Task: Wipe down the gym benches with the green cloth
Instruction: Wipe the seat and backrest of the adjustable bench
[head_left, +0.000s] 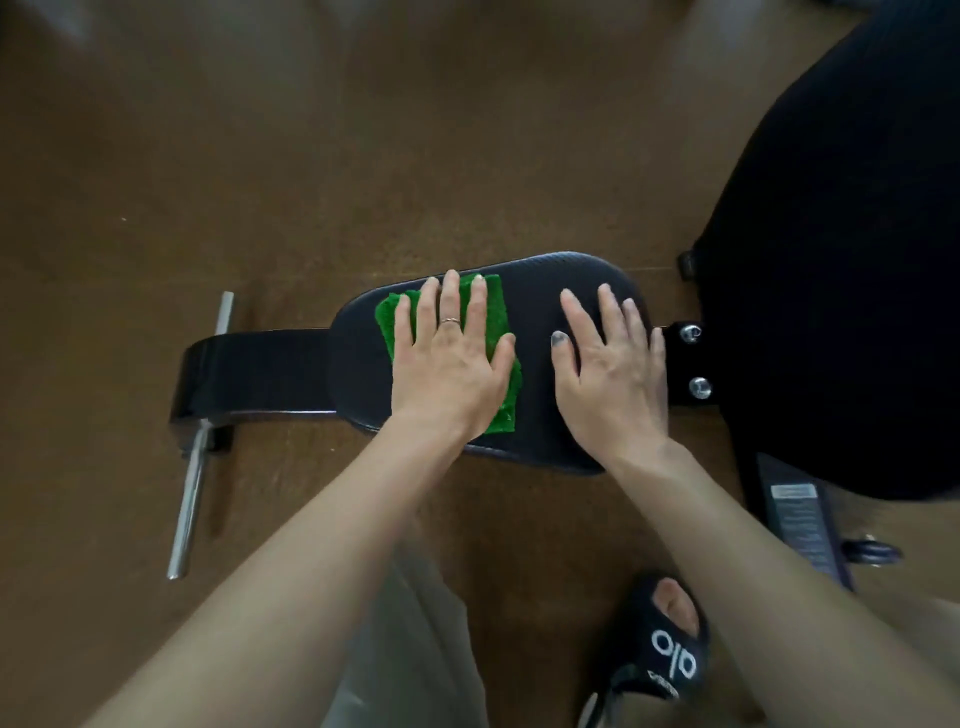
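step: mid-wipe on the small seat pad (540, 312), I'd say. The cloth is down flat and a palm is on top of it

left hand (449, 358): fingers spread, straight, pressing the cloth (493, 312) onto the pad. Not gripping it, just pushing down

right hand (610, 364): also flat with fingers spread, resting on bare pad just beside the cloth, looks like it's only bracing

cloth: left half of the pad, mostly hidden under the hand, green edges poking out all round

next move: probably slide the cloth toward the right end, so the bracing hand has to lift out of the way first

also left: the big back pad (841, 249) on the right looks untouched by the cloth

floor: brown, with a steel bar (200, 457) at the frame's far left end
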